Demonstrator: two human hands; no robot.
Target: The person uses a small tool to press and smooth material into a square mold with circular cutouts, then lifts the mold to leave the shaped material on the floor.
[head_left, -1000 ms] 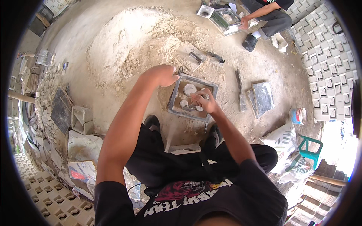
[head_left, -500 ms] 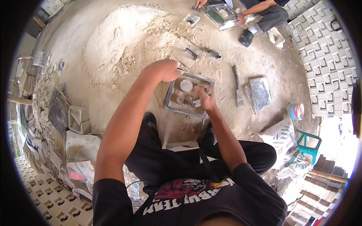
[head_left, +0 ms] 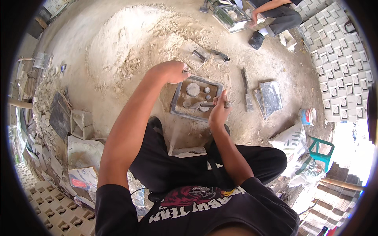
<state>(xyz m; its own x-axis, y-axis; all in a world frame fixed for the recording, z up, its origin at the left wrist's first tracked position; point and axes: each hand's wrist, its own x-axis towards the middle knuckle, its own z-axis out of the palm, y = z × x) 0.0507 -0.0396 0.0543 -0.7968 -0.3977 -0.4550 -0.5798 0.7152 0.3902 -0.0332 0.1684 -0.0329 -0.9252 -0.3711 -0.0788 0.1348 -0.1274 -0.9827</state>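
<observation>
On the ground before me lies a rectangular mould frame [head_left: 172, 103] with powdery material inside. A large pale disc [head_left: 193, 89] and several smaller round pieces sit in it. At the frame's far left corner is my left hand [head_left: 175, 72], its fingers curled onto the rim. My right hand [head_left: 219, 112] is closed around the handle of a small trowel [head_left: 195, 105], just at the frame's right side. The trowel's blade points left over the near part of the mould, close to a small disc [head_left: 186, 103].
A pale powder heap [head_left: 122, 35] spreads at far left. A hand float [head_left: 199, 55] and a brush-like tool [head_left: 220, 55] lie beyond the mould. To the right are a long flat tool [head_left: 247, 90], dark slabs [head_left: 271, 97] and a tub [head_left: 308, 117]. A co-worker's hand [head_left: 254, 19] touches another mould [head_left: 230, 17].
My right hand has turned and shifted toward me, from over the mould to its right edge, with the trowel now in plain view. My left hand stays at the corner. The co-worker's other hand has left view.
</observation>
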